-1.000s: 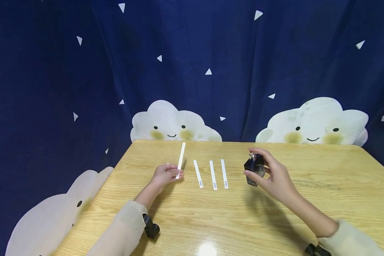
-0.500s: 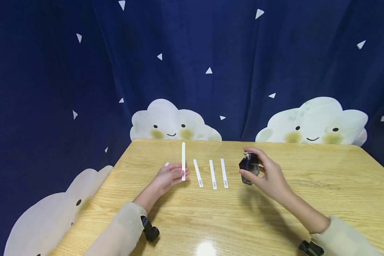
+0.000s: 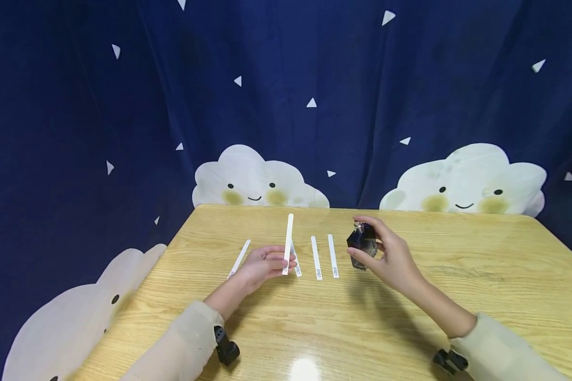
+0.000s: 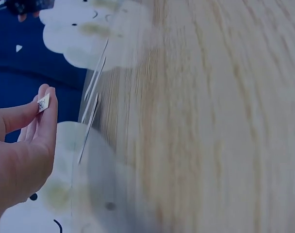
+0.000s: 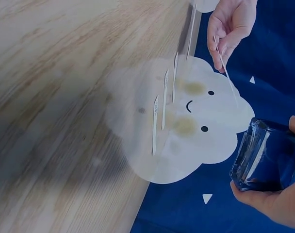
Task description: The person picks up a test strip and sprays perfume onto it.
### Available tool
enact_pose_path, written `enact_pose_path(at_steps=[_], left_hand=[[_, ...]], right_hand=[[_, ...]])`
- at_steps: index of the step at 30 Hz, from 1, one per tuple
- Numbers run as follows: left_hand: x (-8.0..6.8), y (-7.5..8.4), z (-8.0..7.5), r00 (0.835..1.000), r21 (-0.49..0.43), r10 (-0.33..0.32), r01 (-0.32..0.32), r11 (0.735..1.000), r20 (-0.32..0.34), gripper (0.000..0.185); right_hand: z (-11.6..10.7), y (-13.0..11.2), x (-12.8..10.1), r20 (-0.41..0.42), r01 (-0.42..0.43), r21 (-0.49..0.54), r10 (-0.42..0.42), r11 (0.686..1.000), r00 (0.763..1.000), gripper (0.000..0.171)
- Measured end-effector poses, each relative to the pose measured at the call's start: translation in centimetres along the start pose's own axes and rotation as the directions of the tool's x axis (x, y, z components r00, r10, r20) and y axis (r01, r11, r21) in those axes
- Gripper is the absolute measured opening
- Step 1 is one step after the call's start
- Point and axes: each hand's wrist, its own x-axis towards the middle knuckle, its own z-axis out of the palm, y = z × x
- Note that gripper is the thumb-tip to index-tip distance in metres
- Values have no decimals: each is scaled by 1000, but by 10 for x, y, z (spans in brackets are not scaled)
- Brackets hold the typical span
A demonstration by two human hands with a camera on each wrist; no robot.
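My left hand [image 3: 259, 269] pinches a white paper scent strip [image 3: 288, 241] near its printed lower end, tilted up above the table. The strip's printed tip [image 4: 43, 103] shows between thumb and fingers in the left wrist view. To the right, my right hand [image 3: 396, 260] grips a dark glass perfume bottle [image 3: 362, 243] off the table, a finger at its top and the thumb low on its side. In the right wrist view the bottle's thick glass base [image 5: 247, 155] is seen. The held strip and the bottle are apart.
Three similar strips lie on the wooden table [image 3: 343, 317]: one partly behind the held strip [image 3: 296, 264], then a middle strip [image 3: 316, 258] and a right strip [image 3: 333, 256]. Another strip [image 3: 239, 259] lies left of my left hand. A dark blue curtain [image 3: 286, 79] hangs behind.
My left hand has moved right with its strip, which now overlaps a lying strip in view; the leftmost strip has come into sight. My right hand has brought the bottle leftward, narrowing the gap.
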Motion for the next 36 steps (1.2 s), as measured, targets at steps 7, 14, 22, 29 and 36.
enact_pose_path(at_steps=[7,14,22,29,36], left_hand=[[-4,2,12,998,32,55,-55,998,-3,41],[-7,5,23,994,90,110,-111,990,12,40],[-13,10,34,989,125,145,-149,981,40,38],[-16,14,38,987,121,149,-155,980,55,36],[-16,14,40,987,128,151,-158,979,62,34]], right_hand=[[5,0,4,-24,36,-64,-38,997,999,62],[11,0,8,-22,83,-141,-87,986,996,61],[15,-1,8,-96,189,-214,-213,958,972,58],[16,-1,8,-116,196,-229,-227,954,967,56],[17,-2,8,-108,151,-220,-178,964,978,54]])
